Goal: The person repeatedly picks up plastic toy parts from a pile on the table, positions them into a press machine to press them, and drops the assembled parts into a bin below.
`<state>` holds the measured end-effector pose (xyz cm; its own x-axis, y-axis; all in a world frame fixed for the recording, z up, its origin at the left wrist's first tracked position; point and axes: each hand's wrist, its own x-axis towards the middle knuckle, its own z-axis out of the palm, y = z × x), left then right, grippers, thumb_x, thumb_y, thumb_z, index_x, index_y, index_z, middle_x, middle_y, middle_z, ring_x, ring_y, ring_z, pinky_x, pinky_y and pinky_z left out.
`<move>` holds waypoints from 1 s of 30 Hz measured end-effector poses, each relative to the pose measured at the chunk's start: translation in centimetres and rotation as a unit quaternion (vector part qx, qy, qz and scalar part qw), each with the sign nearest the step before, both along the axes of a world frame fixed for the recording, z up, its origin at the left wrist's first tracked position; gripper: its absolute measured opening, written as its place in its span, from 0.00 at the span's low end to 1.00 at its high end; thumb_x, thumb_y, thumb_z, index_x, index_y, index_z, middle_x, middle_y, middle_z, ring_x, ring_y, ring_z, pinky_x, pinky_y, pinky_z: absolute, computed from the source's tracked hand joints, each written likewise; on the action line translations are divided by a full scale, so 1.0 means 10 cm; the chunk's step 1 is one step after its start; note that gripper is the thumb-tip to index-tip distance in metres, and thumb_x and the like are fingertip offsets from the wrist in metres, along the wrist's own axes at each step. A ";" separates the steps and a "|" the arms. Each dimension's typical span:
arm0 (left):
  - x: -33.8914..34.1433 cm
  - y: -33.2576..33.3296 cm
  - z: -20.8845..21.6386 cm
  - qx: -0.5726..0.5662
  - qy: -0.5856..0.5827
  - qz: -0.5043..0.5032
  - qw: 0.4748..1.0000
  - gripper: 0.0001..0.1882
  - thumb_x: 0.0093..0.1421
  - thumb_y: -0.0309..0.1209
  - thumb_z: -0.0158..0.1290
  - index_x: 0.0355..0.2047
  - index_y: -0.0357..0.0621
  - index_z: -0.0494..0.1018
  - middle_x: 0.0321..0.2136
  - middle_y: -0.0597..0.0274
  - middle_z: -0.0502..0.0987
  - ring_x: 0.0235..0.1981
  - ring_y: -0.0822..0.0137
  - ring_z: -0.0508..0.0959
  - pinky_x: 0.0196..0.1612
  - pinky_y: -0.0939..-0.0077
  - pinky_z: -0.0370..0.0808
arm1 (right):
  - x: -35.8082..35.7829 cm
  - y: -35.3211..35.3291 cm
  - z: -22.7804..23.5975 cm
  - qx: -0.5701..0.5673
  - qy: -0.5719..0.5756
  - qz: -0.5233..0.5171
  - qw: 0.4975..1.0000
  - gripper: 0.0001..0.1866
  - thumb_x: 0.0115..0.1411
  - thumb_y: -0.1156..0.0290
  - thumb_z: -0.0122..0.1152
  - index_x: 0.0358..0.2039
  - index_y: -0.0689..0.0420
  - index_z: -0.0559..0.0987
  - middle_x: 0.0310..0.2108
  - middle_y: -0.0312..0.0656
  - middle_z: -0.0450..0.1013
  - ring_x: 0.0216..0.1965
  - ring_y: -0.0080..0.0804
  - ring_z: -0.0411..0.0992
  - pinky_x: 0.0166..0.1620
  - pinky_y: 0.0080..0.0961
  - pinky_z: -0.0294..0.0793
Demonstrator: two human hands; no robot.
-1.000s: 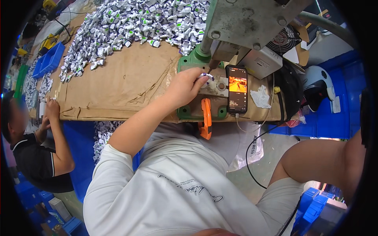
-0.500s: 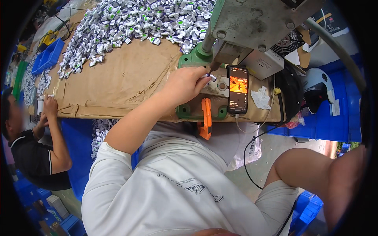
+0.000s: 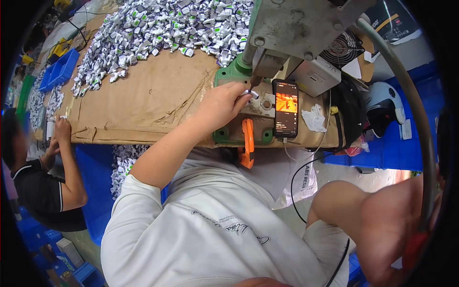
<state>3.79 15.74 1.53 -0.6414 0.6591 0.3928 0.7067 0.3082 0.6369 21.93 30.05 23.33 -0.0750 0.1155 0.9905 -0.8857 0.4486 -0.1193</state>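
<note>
My left hand (image 3: pixel 222 102) pinches a small white and purple plastic piece (image 3: pixel 253 94) between thumb and fingers. It holds the piece over the metal plate (image 3: pixel 258 109) on the green base (image 3: pixel 222 135) of a bench press (image 3: pixel 299 36). The press's narrow dark tip (image 3: pixel 256 80) comes down right at the piece; whether they touch I cannot tell. At the right rim my right hand (image 3: pixel 389 234) is very near the camera, by the red end of the press's long grey lever (image 3: pixel 406 79). It appears closed round that end, though its fingers are mostly hidden.
A large heap of similar pieces (image 3: pixel 167 28) covers the far table. An orange-handled tool (image 3: pixel 247 143) hangs at the front edge. Right of the press lie a lit phone (image 3: pixel 286 110) on a cable, crumpled tissue (image 3: pixel 314 118) and a helmet (image 3: pixel 384 107). A co-worker (image 3: pixel 50 189) works at left.
The lever has swung inward and down, and my right arm has come with it. My left hand keeps the piece under the tip. The whole view has shifted slightly.
</note>
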 end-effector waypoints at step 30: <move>0.42 -2.43 -0.79 -0.003 0.272 0.115 0.955 0.10 0.56 0.28 0.57 0.37 0.38 0.75 0.35 0.49 0.74 0.33 0.50 0.75 0.35 0.62 0.73 | -0.43 -1.19 -0.85 -0.033 -0.106 0.071 0.991 0.31 0.59 0.40 0.55 0.36 0.61 0.78 0.27 0.39 0.68 0.24 0.33 0.62 0.30 0.27 0.65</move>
